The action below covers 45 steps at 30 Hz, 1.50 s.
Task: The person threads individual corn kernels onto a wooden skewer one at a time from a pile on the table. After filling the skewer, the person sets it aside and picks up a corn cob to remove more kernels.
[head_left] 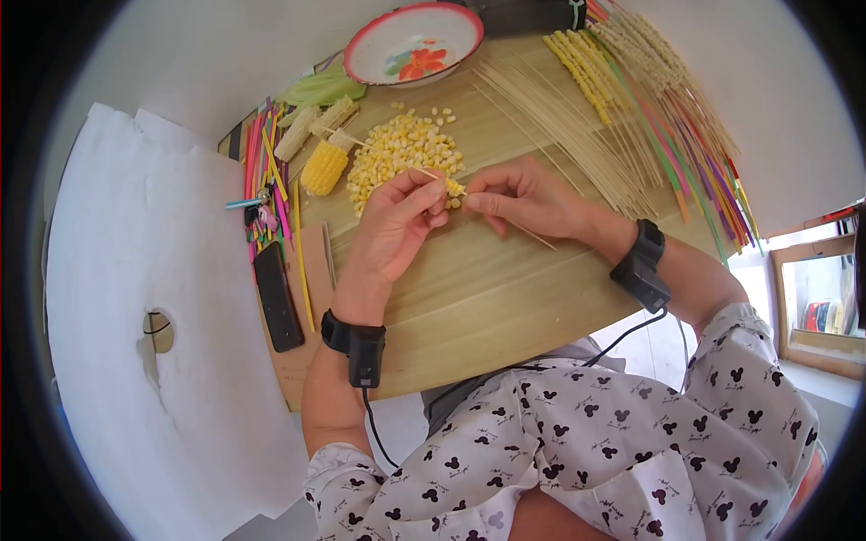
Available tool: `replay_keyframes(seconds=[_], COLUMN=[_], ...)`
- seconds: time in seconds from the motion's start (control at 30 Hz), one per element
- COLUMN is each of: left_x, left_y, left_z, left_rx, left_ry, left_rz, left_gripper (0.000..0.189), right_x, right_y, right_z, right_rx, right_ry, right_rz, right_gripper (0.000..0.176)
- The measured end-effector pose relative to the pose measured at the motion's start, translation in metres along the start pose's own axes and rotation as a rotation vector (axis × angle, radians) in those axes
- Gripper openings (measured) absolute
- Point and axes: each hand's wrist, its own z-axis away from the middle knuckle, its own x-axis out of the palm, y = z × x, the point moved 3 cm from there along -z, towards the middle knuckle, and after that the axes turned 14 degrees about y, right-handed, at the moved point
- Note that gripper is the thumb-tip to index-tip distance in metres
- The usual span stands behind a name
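Observation:
Between my hands runs a thin wooden skewer with a few yellow corn kernels threaded on it. My left hand is closed, thumb and fingers pinching at the skewer by the kernels. Its far end sticks out past the left fingers toward the upper left. My right hand pinches the same skewer just right of the kernels, and the rest of it slants down below that hand. Just beyond my left hand lies a pile of loose corn kernels. A partly stripped corn cob rests left of the pile.
A red-rimmed enamel bowl stands at the back. Bare skewers lie at the right, beside skewers full of kernels and coloured sticks. At the left are stripped cobs, green husk and a black phone.

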Motion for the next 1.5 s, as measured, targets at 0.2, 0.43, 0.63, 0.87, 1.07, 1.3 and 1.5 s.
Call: replay_keyframes(seconds=[0.2, 0.43, 0.63, 0.87, 1.07, 1.3, 1.5], left_x=[-0.004, -0.003, 0.001, 0.005, 0.004, -0.008, -0.066], left_y=[0.008, 0.029, 0.024, 0.022, 0.023, 0.033, 0.064], left_z=[0.001, 0.010, 0.011, 0.014, 0.013, 0.010, -0.009], left_rx=[0.160, 0.508, 0.634, 0.677, 0.636, 0.515, 0.693], left_ry=[0.086, 0.202, 0.061, 0.040, 0.020, 0.123, 0.487], left_rz=[-0.122, -0.794, -1.135, -1.282, -1.286, -1.159, -0.431], left_gripper=[0.015, 0.008, 0.014, 0.017, 0.014, 0.008, 0.020], right_x=[-0.003, -0.011, -0.011, -0.009, -0.009, -0.007, -0.002], right_y=[0.000, 0.001, 0.005, 0.006, 0.004, -0.002, -0.001], right_z=[-0.004, -0.006, -0.006, -0.007, -0.007, -0.004, -0.002], right_rx=[0.003, 0.017, 0.017, 0.014, 0.030, 0.061, 0.075], right_ry=[0.044, 0.111, 0.092, 0.075, 0.073, 0.083, 0.004], right_rz=[-0.015, 0.048, 0.064, 0.048, 0.111, 0.051, 0.038], right_gripper=[0.019, 0.022, 0.022, 0.022, 0.022, 0.019, 0.020])
